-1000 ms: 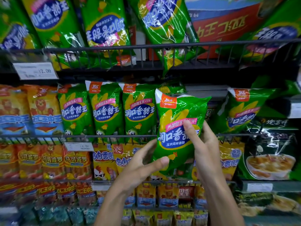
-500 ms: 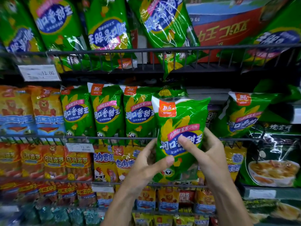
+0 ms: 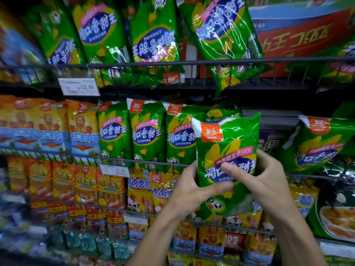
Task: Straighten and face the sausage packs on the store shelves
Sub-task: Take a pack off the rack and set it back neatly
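I hold a green corn sausage pack [image 3: 226, 148] upright in front of the middle shelf, its label facing me. My left hand [image 3: 194, 189] grips its lower left side with the thumb across the front. My right hand [image 3: 263, 179] grips its right side, thumb pressed on the blue label. Three matching green packs [image 3: 146, 135] stand in a row just left of it behind the wire rail [image 3: 134, 160]. Another green pack [image 3: 317, 143] leans tilted to the right. The held pack's bottom hangs below the rail.
The upper shelf carries larger green packs [image 3: 153, 41], one [image 3: 222, 35] poking down through its rail, and a red box [image 3: 299, 41]. Orange packs [image 3: 82, 127] fill the left; yellow and orange packs [image 3: 142, 191] sit below. Price tags [image 3: 79, 86] hang on the rails.
The view has shifted so the shelves sit further right and lower. Both hands turned the held pack more upright and my right thumb slid lower on its label.
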{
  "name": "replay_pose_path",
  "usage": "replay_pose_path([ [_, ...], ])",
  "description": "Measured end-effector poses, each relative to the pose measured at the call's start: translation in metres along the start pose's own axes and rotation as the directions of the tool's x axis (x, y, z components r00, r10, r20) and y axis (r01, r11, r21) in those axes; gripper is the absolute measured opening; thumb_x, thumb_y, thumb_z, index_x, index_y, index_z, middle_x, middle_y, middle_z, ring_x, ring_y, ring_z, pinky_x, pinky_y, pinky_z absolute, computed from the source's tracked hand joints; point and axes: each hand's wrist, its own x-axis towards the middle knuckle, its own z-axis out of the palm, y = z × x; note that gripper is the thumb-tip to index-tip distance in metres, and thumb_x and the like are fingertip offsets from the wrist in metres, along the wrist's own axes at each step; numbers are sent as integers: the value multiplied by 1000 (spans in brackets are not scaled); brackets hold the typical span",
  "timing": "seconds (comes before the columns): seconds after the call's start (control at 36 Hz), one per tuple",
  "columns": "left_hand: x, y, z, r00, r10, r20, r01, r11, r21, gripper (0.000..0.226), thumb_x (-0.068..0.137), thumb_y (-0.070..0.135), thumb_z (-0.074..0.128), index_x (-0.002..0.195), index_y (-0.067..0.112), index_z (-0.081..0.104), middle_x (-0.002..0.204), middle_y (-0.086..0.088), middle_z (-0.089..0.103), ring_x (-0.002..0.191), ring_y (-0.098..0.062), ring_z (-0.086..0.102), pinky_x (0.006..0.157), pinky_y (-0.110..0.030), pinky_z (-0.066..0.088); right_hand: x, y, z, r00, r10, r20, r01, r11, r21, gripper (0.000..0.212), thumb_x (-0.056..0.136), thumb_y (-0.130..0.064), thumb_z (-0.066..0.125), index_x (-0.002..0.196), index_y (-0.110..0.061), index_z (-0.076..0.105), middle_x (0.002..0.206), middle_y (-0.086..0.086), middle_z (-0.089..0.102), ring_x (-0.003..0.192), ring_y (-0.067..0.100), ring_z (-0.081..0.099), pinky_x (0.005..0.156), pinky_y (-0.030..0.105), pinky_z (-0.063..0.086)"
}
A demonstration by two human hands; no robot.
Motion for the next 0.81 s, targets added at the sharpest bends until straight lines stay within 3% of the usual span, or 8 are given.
replay_pose_path([
  [0.08,3,-3,-4,986,-90,144,93,995,-19,45,76,36,84,110,60,70,122,21,74,115,-5,71,89,-17,55,2,-1,4,1000,-4,-31,5,1000,23,40,62,-47,89,98,-34,77,95,-5,80,84,14,78,66,20,59],
  [0.14,7,-3,-3,989,-83,119,87,996,-29,41,75,35,86,106,59,72,116,18,76,110,-5,73,86,-16,56,3,1,4,999,5,-47,-5,1000,7,44,60,-50,89,99,-35,76,95,-8,80,85,12,77,67,19,58],
  [0.28,11,0,-3,994,-12,107,14,1000,-14,27,84,29,80,90,55,77,86,28,76,82,9,71,71,-8,53,7,1,-9,979,164,119,-165,986,0,83,46,-64,92,118,-34,65,109,-9,77,97,12,75,76,24,60],
  [0.36,13,0,-5,973,-80,218,75,997,31,28,85,33,83,89,59,74,79,54,60,80,31,59,67,2,46,10,-9,-13,991,93,98,-98,994,48,50,55,-45,90,101,-31,75,99,-3,80,88,16,78,69,20,58],
  [0.5,21,-5,-6,948,-151,282,148,988,32,58,80,29,84,133,34,60,129,10,73,120,-11,69,93,-21,55,10,-13,-12,998,1,-63,4,996,86,36,65,-29,94,98,-30,78,97,0,80,87,20,78,69,24,60],
  [0.64,26,-14,-1,980,-67,186,52,995,80,39,90,18,82,126,26,71,123,2,77,115,-18,73,92,-25,57,18,-6,-23,988,120,-98,-97,972,212,45,64,-39,91,104,-25,76,105,4,79,95,24,77,72,26,61],
  [0.72,29,-11,2,990,-18,140,6,996,84,41,89,18,83,127,21,70,122,3,77,114,-16,73,91,-21,56,22,-6,-33,990,143,-3,-141,981,134,58,66,-45,88,117,-27,69,112,-2,78,101,19,76,77,23,60],
  [0.81,34,-10,3,993,54,102,-66,991,114,40,86,16,86,123,24,72,118,6,78,110,-12,74,88,-16,55,25,-11,-40,993,112,39,-114,992,55,49,70,-47,86,114,-31,70,110,-7,78,99,12,75,76,17,58],
])
